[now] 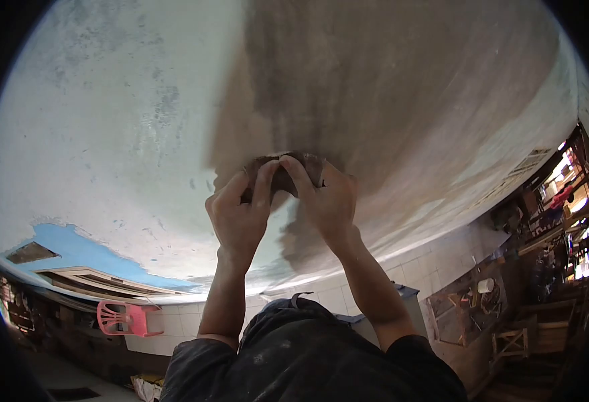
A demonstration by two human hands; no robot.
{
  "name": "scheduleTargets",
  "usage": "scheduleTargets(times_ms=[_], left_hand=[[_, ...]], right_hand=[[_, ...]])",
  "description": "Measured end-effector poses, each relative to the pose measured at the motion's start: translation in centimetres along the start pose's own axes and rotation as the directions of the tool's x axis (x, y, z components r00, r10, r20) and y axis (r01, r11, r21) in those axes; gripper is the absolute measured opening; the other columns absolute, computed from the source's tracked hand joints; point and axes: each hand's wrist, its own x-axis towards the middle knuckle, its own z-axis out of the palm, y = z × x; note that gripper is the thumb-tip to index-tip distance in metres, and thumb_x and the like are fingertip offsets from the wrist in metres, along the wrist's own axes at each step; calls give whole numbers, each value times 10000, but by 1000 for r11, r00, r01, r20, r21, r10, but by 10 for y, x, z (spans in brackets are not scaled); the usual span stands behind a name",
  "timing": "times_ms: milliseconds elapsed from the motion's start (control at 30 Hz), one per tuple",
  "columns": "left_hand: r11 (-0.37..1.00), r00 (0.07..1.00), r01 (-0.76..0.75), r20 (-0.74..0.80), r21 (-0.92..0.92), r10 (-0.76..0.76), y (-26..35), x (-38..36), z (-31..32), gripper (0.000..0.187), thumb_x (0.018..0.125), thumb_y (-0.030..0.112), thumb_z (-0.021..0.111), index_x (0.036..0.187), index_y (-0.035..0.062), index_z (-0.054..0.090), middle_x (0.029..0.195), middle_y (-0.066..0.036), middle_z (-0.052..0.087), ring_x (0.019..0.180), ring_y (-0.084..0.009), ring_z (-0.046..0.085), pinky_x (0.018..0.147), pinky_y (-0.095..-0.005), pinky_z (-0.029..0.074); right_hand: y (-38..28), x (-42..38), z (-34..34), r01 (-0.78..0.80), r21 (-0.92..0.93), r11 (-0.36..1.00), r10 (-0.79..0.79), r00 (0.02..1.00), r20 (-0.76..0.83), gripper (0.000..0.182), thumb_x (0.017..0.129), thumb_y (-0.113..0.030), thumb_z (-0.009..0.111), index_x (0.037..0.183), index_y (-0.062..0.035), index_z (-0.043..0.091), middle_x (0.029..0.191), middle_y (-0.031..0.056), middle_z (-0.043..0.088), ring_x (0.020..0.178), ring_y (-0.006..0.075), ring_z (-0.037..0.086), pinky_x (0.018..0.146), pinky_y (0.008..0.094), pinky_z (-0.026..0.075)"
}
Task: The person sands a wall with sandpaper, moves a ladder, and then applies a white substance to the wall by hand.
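Both of my hands are raised side by side against a large pale wall [107, 100] with a broad brown-grey patch. Between them is a dark brown piece of sheet material [284, 179], bent and pressed to the wall. My left hand [241, 201] grips its left end, thumb and fingers closed on it. At the right end my right hand [324, 197] is closed on the same sheet. The two thumbs nearly meet at its middle. Some fingertips are hidden behind the sheet.
A pink plastic chair [130, 319] stands at the lower left, near a blue-painted wall area [93, 251]. Pale floor tiles [435, 262] run below the wall. At the lower right are a low table [464, 315] with items and a wooden frame [511, 343].
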Motion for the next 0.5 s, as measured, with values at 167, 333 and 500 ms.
scheduleTargets(times_ms=[167, 333, 500], left_hand=[[994, 998, -48, 54, 98, 43, 32, 34, -17, 230, 901, 215, 766, 839, -5, 754, 582, -95, 658, 503, -53, 583, 462, -250, 423], [999, 998, 34, 52, -40, -32, 39, 41, -15, 227, 897, 222, 771, 855, -1, 763, 591, -106, 666, 494, -59, 594, 448, -271, 433], [998, 999, -39, 17, -52, 39, 3, 3, -3, 215, 886, 212, 785, 838, 3, 760, 585, -99, 662, 490, -56, 585, 445, -267, 429]], right_hand=[[-24, 25, -5, 104, 71, 992, -101, 994, -43, 312, 929, -332, 719, 1029, -39, 761, 880, 106, 765, 764, 191, 747, 706, 297, 564], [-43, 31, -11, -53, 109, 993, 50, 998, 28, 301, 935, -323, 716, 1031, -42, 763, 896, 102, 767, 776, 172, 743, 700, 281, 560], [-3, 2, -1, -24, -49, 998, 24, 1000, -1, 306, 929, -331, 723, 1020, -42, 765, 886, 97, 767, 765, 148, 738, 693, 271, 557]])
